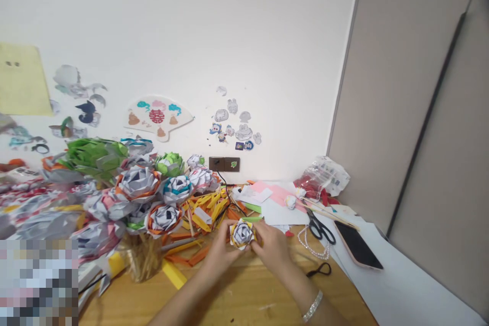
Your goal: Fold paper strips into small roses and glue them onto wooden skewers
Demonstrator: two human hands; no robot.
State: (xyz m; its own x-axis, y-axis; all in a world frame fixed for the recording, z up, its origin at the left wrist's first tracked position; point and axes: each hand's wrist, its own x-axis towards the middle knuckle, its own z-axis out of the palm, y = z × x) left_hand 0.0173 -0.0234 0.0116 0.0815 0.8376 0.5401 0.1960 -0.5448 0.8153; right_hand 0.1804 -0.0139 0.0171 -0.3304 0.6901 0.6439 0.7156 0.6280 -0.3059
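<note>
Between my two hands is a small folded-paper flower, white in the middle with yellow outer petals, its open face turned up toward me. My left hand grips it from the left, fingers curled round the side. From the right, my right hand pinches its edge, thumb near the lower petals. The underside of the flower is hidden by the fingers. Both hands are just above the wooden table. Left of them, many finished paper flowers on sticks crowd a clear container.
Folded yellow and orange paper strips lie behind my hands. To the right are black-handled scissors, a bead string, a phone, a black cord loop and white sheets. A plastic bag sits by the wall.
</note>
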